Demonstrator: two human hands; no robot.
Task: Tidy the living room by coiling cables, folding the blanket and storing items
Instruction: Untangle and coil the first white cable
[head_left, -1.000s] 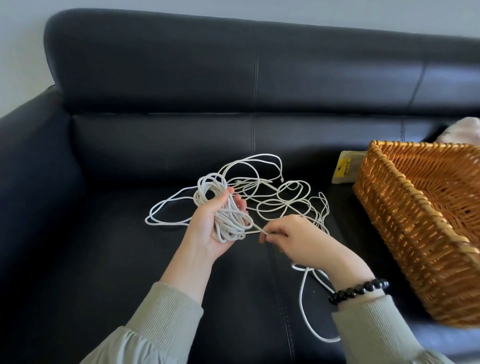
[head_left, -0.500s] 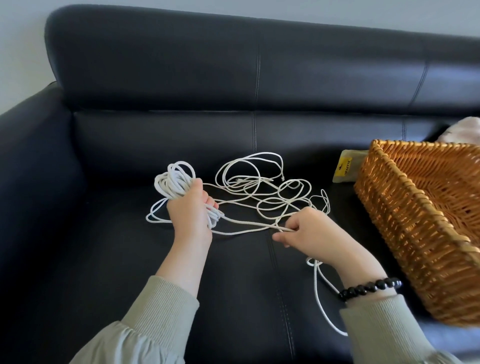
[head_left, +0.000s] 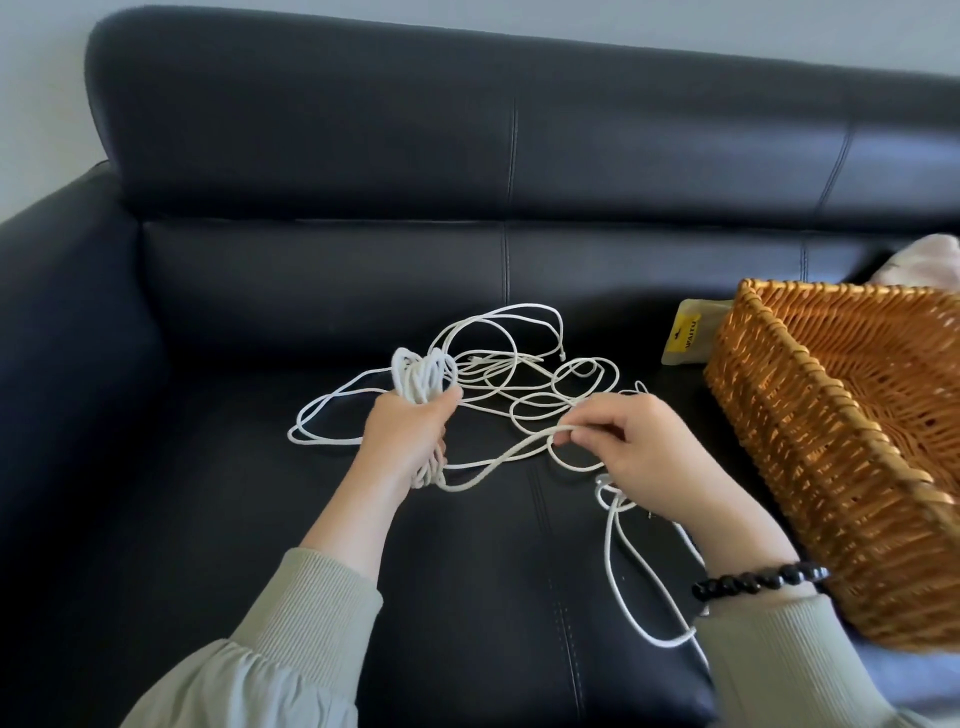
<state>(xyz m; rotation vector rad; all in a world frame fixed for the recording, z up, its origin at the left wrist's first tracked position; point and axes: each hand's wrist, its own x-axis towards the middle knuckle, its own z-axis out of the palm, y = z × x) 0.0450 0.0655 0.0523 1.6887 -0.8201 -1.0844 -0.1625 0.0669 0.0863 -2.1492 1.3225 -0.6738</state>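
Grips a wound bundle of the white cable (head_left: 415, 379) in the left hand (head_left: 408, 436), fingers curled round it, loops sticking out above and below the fist. Pinches a slack strand between thumb and fingertips of the right hand (head_left: 639, 452), to the right of the bundle. Holds both forearms forward over the black sofa seat (head_left: 208, 493), backs of hands up. Shows the rest in thin, loose, tangled loops on the seat, near the wicker basket (head_left: 831, 467).

A black leather sofa (head_left: 311, 156) stands against a pale grey wall (head_left: 41, 78)
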